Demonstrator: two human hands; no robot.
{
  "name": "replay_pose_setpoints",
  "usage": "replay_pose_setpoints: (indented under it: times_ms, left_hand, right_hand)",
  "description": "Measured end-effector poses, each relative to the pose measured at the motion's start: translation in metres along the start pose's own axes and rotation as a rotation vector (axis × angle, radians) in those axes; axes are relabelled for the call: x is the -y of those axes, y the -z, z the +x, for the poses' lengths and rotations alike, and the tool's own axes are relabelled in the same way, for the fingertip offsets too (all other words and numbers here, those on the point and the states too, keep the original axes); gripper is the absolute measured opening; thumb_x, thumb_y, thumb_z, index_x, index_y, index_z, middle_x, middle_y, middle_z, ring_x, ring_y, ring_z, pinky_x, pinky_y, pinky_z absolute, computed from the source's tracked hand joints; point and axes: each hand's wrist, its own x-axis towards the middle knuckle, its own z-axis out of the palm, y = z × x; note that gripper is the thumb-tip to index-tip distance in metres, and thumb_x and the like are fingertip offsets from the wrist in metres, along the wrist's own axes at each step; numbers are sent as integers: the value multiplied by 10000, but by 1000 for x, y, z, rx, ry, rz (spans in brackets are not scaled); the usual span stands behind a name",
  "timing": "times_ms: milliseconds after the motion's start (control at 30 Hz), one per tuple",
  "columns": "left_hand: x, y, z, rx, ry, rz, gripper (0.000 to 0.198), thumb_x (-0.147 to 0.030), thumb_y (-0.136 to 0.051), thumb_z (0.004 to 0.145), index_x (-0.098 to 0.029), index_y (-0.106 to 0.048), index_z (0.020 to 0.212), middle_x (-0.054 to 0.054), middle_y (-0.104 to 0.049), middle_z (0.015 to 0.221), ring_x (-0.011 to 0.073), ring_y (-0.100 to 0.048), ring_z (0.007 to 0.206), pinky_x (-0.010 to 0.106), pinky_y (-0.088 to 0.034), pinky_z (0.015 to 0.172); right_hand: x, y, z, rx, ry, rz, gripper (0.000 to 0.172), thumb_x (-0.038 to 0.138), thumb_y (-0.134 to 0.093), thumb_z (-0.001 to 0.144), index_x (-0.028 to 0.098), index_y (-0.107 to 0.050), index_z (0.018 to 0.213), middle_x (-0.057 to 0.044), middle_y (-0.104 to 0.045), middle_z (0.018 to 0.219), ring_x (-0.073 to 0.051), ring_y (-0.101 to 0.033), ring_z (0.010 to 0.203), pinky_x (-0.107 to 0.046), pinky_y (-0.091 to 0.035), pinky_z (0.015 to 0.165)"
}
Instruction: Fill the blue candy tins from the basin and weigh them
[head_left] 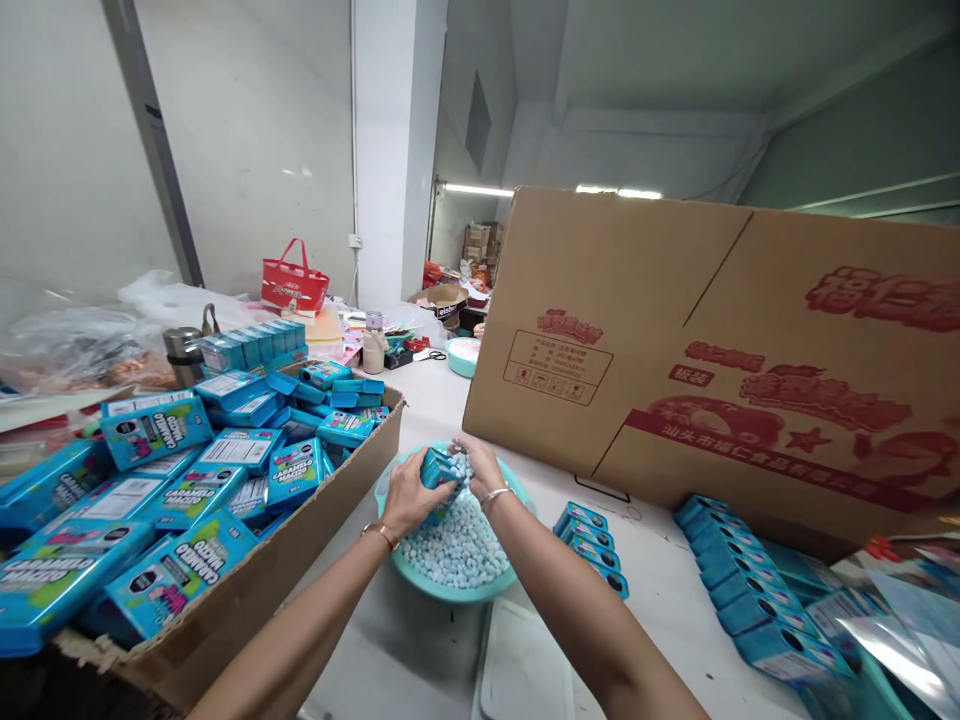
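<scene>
Over a turquoise bowl [450, 592] full of pale blue round candies [457, 550], my left hand [409, 497] is wrapped round a small blue candy box [436, 468], which is tilted. Close against the box's open end, my right hand [484, 465] has its fingers curled round a cluster of the pale candies [463, 468]. Part of the box is hidden behind my left fingers. To my left, a cardboard carton [300, 545] is heaped with blue candy boxes [199, 495] lettered "Caramelo Macizo".
Small blue boxes [592, 545] stand in a short row right of the bowl, and a longer row [750, 580] lies farther right. A large cardboard box [637, 330] rises behind them. A whitish lid [525, 665] lies in front. At the back are a red bag [295, 285] and a thermos [184, 350].
</scene>
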Motion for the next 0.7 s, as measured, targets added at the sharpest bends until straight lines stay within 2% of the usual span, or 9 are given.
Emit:
replay_pose_setpoints:
  times_ms: [267, 467, 533, 600, 700]
  left_hand:
    - [0, -4, -5, 15, -8, 31, 657, -486, -693, 726, -205, -489, 1283, 119, -631, 1230, 304, -586, 1148, 448, -419, 999]
    - [2, -6, -7, -14, 30, -64, 665, -504, -704, 713, -183, -508, 1262, 118, -640, 1231, 292, -601, 1134, 423, -445, 987]
    - [-1, 1, -6, -3, 34, -96, 663, -519, -698, 716, -176, -515, 1253, 116, -650, 1213, 277, -610, 1118, 393, -460, 968]
    - [-4, 14, -3, 37, 2, -57, 689, -550, -687, 713, -187, -507, 1271, 116, -644, 1227, 277, -602, 1133, 386, -452, 973]
    - [-10, 31, 6, 201, -105, 159, 650, -534, -693, 684, -214, -547, 1231, 126, -650, 1208, 324, -595, 1133, 455, -405, 1000]
  right_hand:
    - [4, -7, -10, 41, 52, -59, 162, 279, -735, 567, 166, -650, 643, -33, -667, 635, -160, -614, 658, -267, -455, 646]
    - [16, -10, -17, 64, 54, -89, 206, 332, -733, 584, 175, -645, 684, -42, -687, 686, -202, -651, 746, -286, -463, 674]
    - [19, 2, -21, 53, 69, -114, 229, 374, -708, 623, 184, -655, 738, -45, -707, 756, -214, -658, 813, -286, -457, 691]
    - [16, 24, -28, 19, 91, -161, 242, 405, -685, 656, 198, -668, 780, -44, -719, 833, -225, -650, 902, -292, -451, 740]
    - [-1, 64, -44, -50, 109, -268, 224, 339, -742, 596, 213, -697, 775, -48, -720, 920, -253, -596, 1041, -324, -422, 877]
